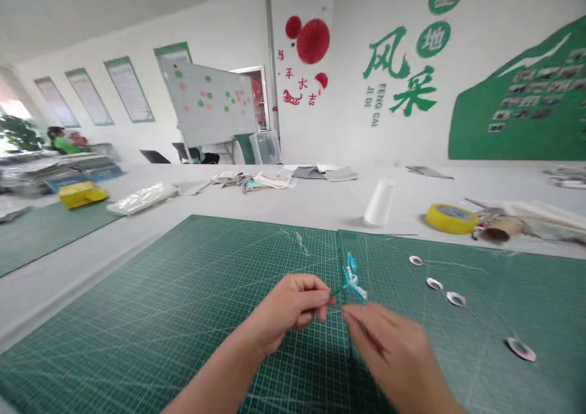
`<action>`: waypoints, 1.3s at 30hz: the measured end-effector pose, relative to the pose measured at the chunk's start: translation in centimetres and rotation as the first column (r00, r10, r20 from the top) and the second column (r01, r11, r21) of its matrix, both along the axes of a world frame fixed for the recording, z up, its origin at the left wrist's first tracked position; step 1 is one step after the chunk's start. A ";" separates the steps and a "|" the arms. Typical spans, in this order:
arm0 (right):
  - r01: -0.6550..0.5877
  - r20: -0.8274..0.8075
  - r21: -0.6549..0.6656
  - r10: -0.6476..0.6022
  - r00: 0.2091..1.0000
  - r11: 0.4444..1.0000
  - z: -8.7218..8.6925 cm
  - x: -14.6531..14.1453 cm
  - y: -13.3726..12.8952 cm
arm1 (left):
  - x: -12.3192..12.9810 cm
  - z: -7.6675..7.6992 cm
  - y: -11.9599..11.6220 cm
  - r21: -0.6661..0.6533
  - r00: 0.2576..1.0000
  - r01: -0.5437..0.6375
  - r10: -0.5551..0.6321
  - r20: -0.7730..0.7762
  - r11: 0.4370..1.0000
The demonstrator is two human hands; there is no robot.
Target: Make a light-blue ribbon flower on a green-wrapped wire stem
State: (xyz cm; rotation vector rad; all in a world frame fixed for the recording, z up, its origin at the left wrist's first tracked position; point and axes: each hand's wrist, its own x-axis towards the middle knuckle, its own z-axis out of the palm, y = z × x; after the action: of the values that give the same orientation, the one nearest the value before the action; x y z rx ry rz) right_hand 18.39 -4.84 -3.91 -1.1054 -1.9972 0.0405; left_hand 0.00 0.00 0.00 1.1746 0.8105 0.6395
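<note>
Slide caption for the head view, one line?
Left hand holds a teal craft figure by its stem, right hand beside it, over a green cutting mat.

Twisted ornament [351, 279]: we see glossy turquoise strands, with a thin green stem; the exact material is too small for us to tell.
Cutting mat [183, 322]: we read it as green plastic, matt and finely textured, with a printed grid.
Oval pieces [456, 299]: shiny and silvery, like polished metal or foil, on the mat's right side.
Tape roll [451, 218]: glossy yellow, smooth along its outer face.
Cylinder [379, 202]: smooth matt white, paper or plastic; we cannot tell which.
Bag [143, 198]: crinkled, glossy clear plastic near the worktop's left side.
Worktop [293, 203]: pale, smooth and matt.
Fabric scraps [270, 180]: soft matt cloth near the worktop's far edge.
Whiteboard [206, 105]: smooth, faintly glossy white surface.
</note>
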 end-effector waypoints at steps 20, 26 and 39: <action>0.029 0.024 0.114 -0.032 0.999 0.993 0.4 0.2 -0.3 | 0.1 0.2 -0.1 0.012 1.000 0.006 -0.006 -0.015 1.000; 0.060 0.097 0.267 -0.089 0.991 0.962 0.4 0.2 -0.3 | 0.2 0.0 -0.1 0.101 0.989 -0.021 0.035 -0.143 0.995; 0.034 0.127 0.329 -0.080 0.989 0.944 0.4 0.6 -0.3 | 0.1 -0.7 0.0 0.315 0.937 0.113 0.004 -0.348 0.942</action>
State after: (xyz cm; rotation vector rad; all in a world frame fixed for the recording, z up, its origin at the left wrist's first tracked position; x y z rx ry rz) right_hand 19.00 -5.17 -3.52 -0.9702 -2.0007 -0.3952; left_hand 0.09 0.00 -0.66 1.6443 0.9846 0.5418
